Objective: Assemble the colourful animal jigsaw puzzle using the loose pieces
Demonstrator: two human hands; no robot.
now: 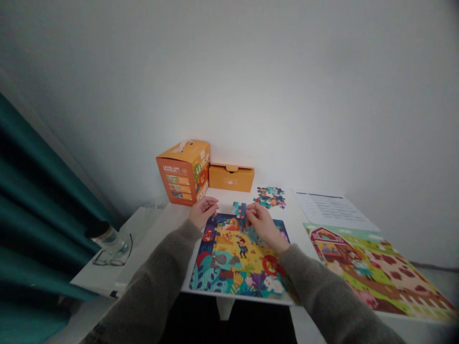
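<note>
A colourful jungle puzzle (pixel 238 260) lies assembled in large part on the white table near its front edge. Over its upper right part is my right hand (pixel 263 224), thumb and fingers pinched on a blue puzzle piece (pixel 239 209) at the puzzle's top edge. My left hand (pixel 203 211) hovers by the puzzle's upper left corner, fingers curled; whether anything small is between them is hidden. Loose puzzle pieces (pixel 269 197) sit in a cluster behind and to the right of my right hand.
An orange puzzle box (pixel 184 174) and a low orange box (pixel 231 177) stand by the wall. At right are a printed sheet (pixel 333 210) and a farm puzzle (pixel 380 274). Glasses (pixel 113 261) and a glass jar (pixel 113 241) rest at left, near a green curtain (pixel 32 229).
</note>
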